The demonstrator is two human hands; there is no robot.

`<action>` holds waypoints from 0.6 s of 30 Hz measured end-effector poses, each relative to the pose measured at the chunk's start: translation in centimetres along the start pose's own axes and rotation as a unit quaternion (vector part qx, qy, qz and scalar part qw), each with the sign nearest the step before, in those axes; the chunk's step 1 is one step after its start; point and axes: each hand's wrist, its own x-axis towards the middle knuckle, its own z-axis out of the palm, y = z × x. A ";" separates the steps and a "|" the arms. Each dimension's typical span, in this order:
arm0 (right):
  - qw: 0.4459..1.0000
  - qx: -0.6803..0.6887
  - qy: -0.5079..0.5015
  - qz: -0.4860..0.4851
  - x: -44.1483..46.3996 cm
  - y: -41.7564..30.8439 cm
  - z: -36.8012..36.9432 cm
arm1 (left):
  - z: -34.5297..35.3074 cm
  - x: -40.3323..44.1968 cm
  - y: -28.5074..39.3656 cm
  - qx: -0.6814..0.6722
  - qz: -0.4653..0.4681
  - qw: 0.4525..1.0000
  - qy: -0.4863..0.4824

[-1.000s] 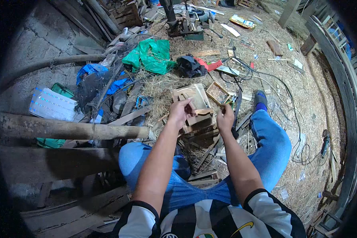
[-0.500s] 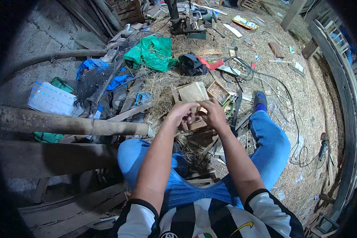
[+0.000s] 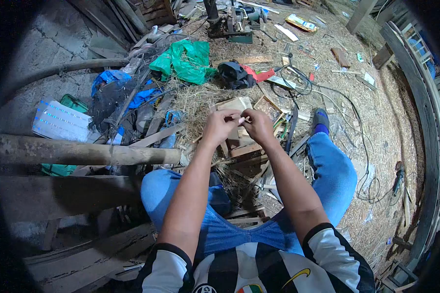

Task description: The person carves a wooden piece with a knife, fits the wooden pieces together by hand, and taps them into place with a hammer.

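Near a brown rectangular wooden block (image 3: 246,149), the bare left hand (image 3: 218,128) and bare right hand (image 3: 259,128) meet, fingertips pinched narrow; whether they hold anything, I cannot tell. Beyond lie a pale flat board (image 3: 237,103) and crumpled green plastic bag (image 3: 187,63).

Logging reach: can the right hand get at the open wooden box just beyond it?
Probably yes: the right hand is close to the wooden box, with nothing visibly blocking the way. Its fingers are right by the left hand, so it may need to part first.
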 end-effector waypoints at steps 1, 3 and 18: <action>1.000 0.000 0.000 0.002 0.0 0.3 -0.1 | 0.5 0.3 -0.7 0.000 0.000 1.000 -0.002; 0.999 0.041 -0.014 -0.015 -0.2 1.1 -0.2 | 1.9 0.7 -3.3 -0.112 -0.019 0.993 0.014; 0.985 -0.042 -0.151 0.070 -4.5 8.6 1.0 | 2.8 1.4 -6.4 0.027 -0.005 1.000 0.008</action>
